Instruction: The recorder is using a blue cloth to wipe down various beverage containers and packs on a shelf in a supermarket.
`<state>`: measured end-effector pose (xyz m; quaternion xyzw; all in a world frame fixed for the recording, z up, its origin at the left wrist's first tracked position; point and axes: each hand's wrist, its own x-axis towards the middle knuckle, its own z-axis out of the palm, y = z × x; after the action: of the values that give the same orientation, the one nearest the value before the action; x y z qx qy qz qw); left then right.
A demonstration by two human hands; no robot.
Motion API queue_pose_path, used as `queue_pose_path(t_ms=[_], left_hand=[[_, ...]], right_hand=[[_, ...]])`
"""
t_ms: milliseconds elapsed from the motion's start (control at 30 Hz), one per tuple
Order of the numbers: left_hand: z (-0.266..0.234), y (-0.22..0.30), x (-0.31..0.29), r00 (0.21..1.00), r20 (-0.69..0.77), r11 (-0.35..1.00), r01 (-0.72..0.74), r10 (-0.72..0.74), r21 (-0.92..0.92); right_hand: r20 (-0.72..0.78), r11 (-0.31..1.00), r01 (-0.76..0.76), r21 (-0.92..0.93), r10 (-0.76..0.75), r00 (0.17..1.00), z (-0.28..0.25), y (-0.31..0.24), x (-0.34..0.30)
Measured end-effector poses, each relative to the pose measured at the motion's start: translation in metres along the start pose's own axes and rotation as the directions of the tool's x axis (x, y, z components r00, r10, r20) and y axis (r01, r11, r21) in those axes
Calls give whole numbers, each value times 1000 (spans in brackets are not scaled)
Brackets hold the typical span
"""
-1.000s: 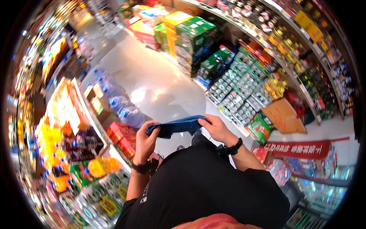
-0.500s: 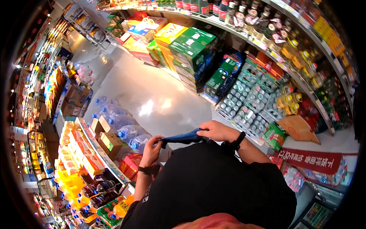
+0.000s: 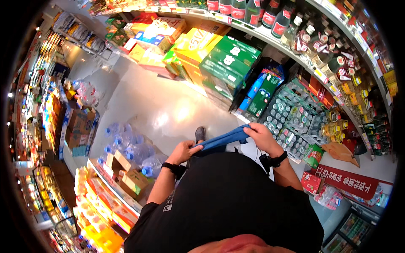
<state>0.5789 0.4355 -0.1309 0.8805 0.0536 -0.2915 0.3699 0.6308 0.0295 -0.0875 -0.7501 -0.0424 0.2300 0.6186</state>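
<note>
Standing in the shop aisle, the person grips a blue cloth (image 3: 222,141) at waist height, left hand (image 3: 185,151) and right hand (image 3: 262,137) clenched on opposite ends; it looks soft, light and floppy, best held by its edges.

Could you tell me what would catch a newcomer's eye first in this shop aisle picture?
First, the blue cloth stretched between the left hand and right hand, in the middle above the black shirt. Next, the stacked green cartons and yellow cartons along the aisle's upper side, with bottles on the shelf above them. To the left, large water jugs sit on the glossy floor.
</note>
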Motion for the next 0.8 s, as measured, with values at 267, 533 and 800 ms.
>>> queue_pose_path(t_ms=[267, 533, 800], left_hand=[[-240, 158, 162, 705, -252, 723, -691, 663, -32], [-299, 213, 280, 439, -169, 469, -846, 883, 252], [-205, 73, 419, 704, 188, 670, -709, 684, 218]], right_hand=[[-710, 951, 251, -181, -304, 636, -14, -120, 119], [-745, 911, 162, -380, -405, 530, -14, -109, 190], [-670, 940, -196, -281, -46, 740, 16, 45, 255]])
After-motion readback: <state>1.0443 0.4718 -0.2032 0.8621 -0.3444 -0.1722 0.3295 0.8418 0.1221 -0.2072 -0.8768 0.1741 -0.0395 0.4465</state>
